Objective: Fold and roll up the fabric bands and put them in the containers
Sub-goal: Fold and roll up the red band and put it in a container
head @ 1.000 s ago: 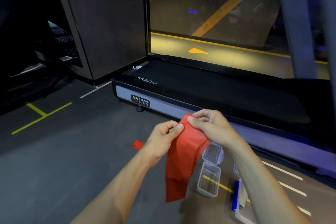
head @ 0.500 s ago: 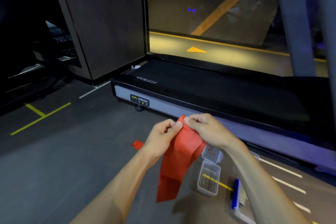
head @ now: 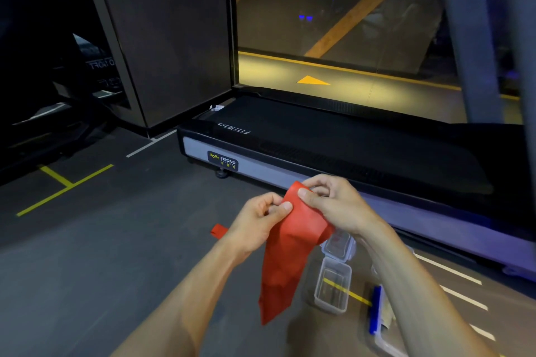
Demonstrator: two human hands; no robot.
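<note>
Pinching the red band's [head: 293, 243] top edge, left hand [head: 255, 226] and right hand [head: 333, 206] let it hang, seemingly to align a fold, above the open container [head: 332, 288] at lower right.

The treadmill [head: 348, 148] runs across the middle of the frame, from centre left to the right edge, standing on the floor [head: 87, 269]. Behind it, in the upper half, stands a glass wall [head: 333, 23], with a panel [head: 162, 38] to its left. In the lower centre the 2 hands meet, the left hand [head: 258, 223] just left of the right hand [head: 333, 206], and the band [head: 290, 255] hangs down from between them. A second band end [head: 218, 231] lies on the floor left of the left hand. Right of the hanging band, 2 containers sit on the floor, the near container [head: 332, 287] below the far container [head: 339, 243]. A tray [head: 380, 322] lies at the lower right, partly under the right forearm.
</note>
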